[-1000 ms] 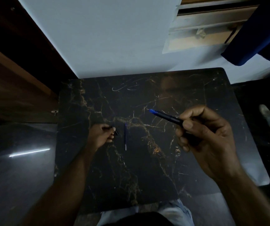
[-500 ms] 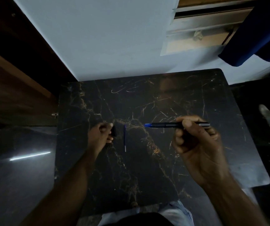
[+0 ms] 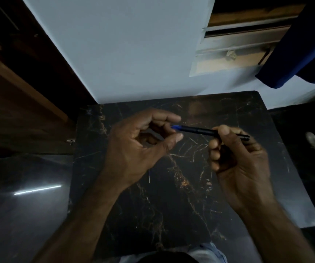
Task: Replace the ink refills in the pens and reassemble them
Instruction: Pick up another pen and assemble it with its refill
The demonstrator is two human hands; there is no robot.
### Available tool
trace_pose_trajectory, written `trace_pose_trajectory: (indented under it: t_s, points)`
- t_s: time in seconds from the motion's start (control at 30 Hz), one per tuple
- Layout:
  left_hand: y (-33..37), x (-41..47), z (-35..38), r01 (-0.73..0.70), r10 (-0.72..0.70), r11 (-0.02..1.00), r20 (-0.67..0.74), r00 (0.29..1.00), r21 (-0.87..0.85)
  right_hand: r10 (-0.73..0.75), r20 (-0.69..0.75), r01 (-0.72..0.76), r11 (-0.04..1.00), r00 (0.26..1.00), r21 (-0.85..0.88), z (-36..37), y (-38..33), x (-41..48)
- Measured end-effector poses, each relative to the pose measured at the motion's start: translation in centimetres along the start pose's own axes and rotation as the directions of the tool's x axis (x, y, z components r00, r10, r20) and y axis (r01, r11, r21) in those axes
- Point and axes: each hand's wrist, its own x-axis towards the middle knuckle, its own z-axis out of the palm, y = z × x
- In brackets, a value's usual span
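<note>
We find the pen point(image 3: 206, 131) held above the dark marble table point(image 3: 238, 114), its long axis running roughly from nine o'clock to three o'clock with a slight drop toward three. The blue tip end points to nine o'clock; the dark tail end projects past the right hand point(image 3: 242, 164) toward three o'clock.

The right hand is clenched around the rear half of the barrel, thumb on top. The left hand point(image 3: 133, 147) is cupped, its thumb and forefinger standing apart on either side of the blue tip, just short of it or barely touching; we cannot tell which. A dark shape sits inside the left palm; it may be a small pen part, but the light is too poor to confirm.

The left fingers lie directly at nine o'clock from the tip, in line with the barrel. We judge that the coming move turns on this alignment: whatever the left hand brings must meet the tip along the pen's own axis.

A thin refill point(image 3: 149, 178) lies on the table at six o'clock from the left hand, mostly hidden by the wrist.

No brand, label or legible writing is visible on the pen or elsewhere.
</note>
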Motion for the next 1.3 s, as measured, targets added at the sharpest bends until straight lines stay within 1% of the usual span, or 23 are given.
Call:
trace_pose_trajectory:
  t_s: [0.1, 0.2, 0.3, 0.37, 0.43, 0.53, 0.6, 0.7, 0.77, 0.83, 0.87, 0.93, 1.0, 1.07, 1.13, 1.2, 1.27, 1.3]
  points:
    - [0.4, 0.9, -0.2, -0.155, 0.145, 0.976, 0.069, 0.987, 0.155, -0.010, 0.015, 0.010, 0.999, 1.000, -0.034, 0.2, -0.8, -0.3]
    - [0.8, 1.4, -0.2, -0.310, 0.274, 0.920, 0.173, 0.946, 0.241, -0.015, 0.010, 0.016, 0.999, 1.000, -0.047, 0.2, -1.5, -0.7]
    - [1.2, 1.7, 0.1, -0.390, 0.321, 0.862, 0.247, 0.914, 0.323, -0.040, 0.031, 0.042, 0.998, 0.999, -0.047, 0.0, -2.3, -0.8]
    - [1.6, 1.7, 0.4, -0.404, 0.336, 0.849, 0.242, 0.910, 0.340, -0.068, 0.044, 0.070, 0.997, 0.997, -0.043, -0.1, -2.6, -0.9]
    - [2.0, 1.7, 0.9, -0.390, 0.333, 0.865, 0.221, 0.917, 0.316, -0.098, 0.052, 0.100, 0.994, 0.994, -0.039, -0.3, -2.8, -0.9]
    - [2.6, 1.2, 1.7, -0.326, 0.283, 0.909, 0.190, 0.940, 0.259, -0.138, 0.081, 0.142, 0.989, 0.987, -0.040, -0.5, -2.9, -1.1]
    - [3.0, 0.7, 2.0, -0.268, 0.236, 0.938, 0.160, 0.958, 0.219, -0.168, 0.102, 0.174, 0.983, 0.981, -0.059, -0.6, -3.1, -1.2]
    - [3.4, 0.2, 2.2, -0.230, 0.210, 0.956, 0.121, 0.970, 0.180, -0.218, 0.144, 0.234, 0.967, 0.965, -0.099, -0.6, -3.2, -1.3]
    - [3.6, -0.1, 2.4, -0.194, 0.184, 0.969, 0.078, 0.980, 0.152, -0.255, 0.182, 0.278, 0.954, 0.950, -0.116, -0.4, -3.3, -1.3]
    - [3.8, -0.3, 2.5, -0.126, 0.126, 0.987, 0.010, 0.992, 0.098, -0.300, 0.240, 0.339, 0.930, 0.923, -0.142, 0.0, -3.4, -1.4]
    - [3.8, -0.2, 2.2, -0.095, 0.095, 0.994, 0.005, 0.996, 0.060, -0.320, 0.258, 0.364, 0.920, 0.912, -0.147, 0.3, -3.4, -1.4]
    - [3.7, 0.3, 1.3, -0.040, 0.041, 0.999, 0.087, 0.995, -0.021, -0.346, 0.248, 0.386, 0.912, 0.905, -0.138, 0.7, -3.2, -1.3]
    - [3.5, 0.7, 0.4, 0.034, -0.024, 0.998, 0.170, 0.985, -0.055, -0.353, 0.219, 0.385, 0.914, 0.910, -0.126, 1.0, -2.7, -1.4]
    - [3.3, 0.7, 0.0, 0.078, -0.063, 0.992, 0.148, 0.987, -0.098, -0.344, 0.176, 0.363, 0.927, 0.923, -0.095, 1.3, -2.1, -1.6]
    - [3.4, 0.4, 0.2, 0.069, -0.047, 0.983, 0.131, 0.990, -0.169, -0.324, 0.111, 0.332, 0.941, 0.939, -0.062, 1.5, -1.7, -1.7]
    - [3.3, 0.0, 0.4, 0.025, -0.008, 0.989, 0.113, 0.994, -0.144, -0.308, 0.088, 0.313, 0.948, 0.947, -0.057, 1.5, -1.6, -1.8]
    - [2.9, -0.4, 0.4, -0.031, 0.037, 0.996, 0.068, 0.997, -0.084, -0.298, 0.124, 0.307, 0.950, 0.946, -0.059, 1.4, -1.6, -1.8]
    - [2.8, -0.5, 0.3, -0.035, 0.039, 0.996, 0.055, 0.998, -0.078, -0.293, 0.155, 0.304, 0.951, 0.944, -0.058, 1.4, -1.6, -1.8]
